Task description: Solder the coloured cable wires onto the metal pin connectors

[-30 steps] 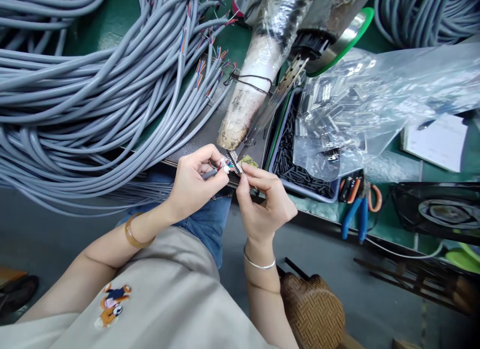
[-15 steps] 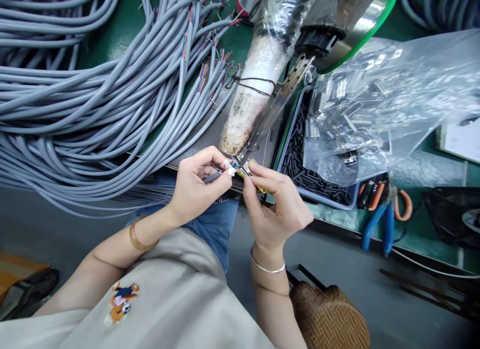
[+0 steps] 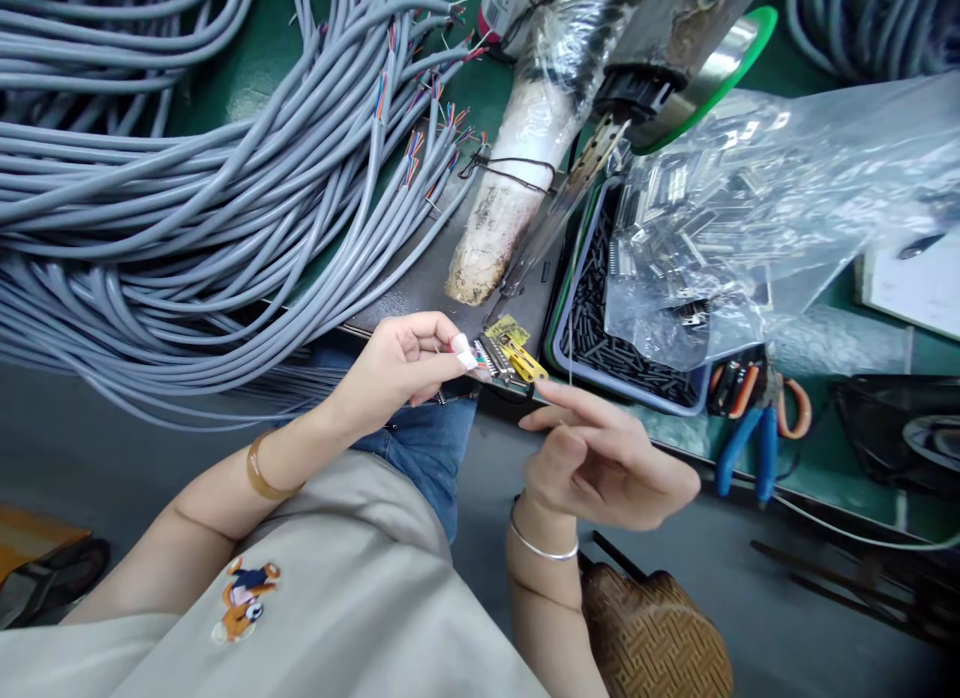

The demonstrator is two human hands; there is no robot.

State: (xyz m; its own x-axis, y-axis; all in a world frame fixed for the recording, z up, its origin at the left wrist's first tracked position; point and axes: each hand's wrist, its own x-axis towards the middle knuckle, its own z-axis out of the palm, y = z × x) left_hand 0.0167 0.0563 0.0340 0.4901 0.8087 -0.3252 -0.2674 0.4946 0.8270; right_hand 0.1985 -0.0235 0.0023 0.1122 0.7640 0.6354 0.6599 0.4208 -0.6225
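Note:
My left hand point(image 3: 401, 368) pinches a cable end with thin coloured wires point(image 3: 478, 361) at the bench edge; white covering shows on its fingertips. Those wires meet a small metal multi-pin connector point(image 3: 493, 356), beside a yellow clip-like piece point(image 3: 527, 362). Right of this, my right hand point(image 3: 611, 463) is turned partly palm-up, its index finger stretched toward the yellow piece and the other fingers loosely bent. A thin wire point(image 3: 570, 338) runs down to just behind its fingers; I see no grip on it. Above the connector, a soldering iron point(image 3: 555, 223) points down.
A heap of grey cables point(image 3: 225, 208) covers the left bench. A wrapped white support point(image 3: 491, 218) stands beside the iron. Right are a blue tray point(image 3: 701, 393) of black tubes, a plastic bag point(image 3: 810, 208) of metal connectors and blue-handled pliers point(image 3: 750, 448). A woven stool point(image 3: 660, 638) stands below.
My right hand has left the connector and moved right and toward me, its fingers opening. The connector and yellow piece are now uncovered. My left hand stays near the same place with the wires.

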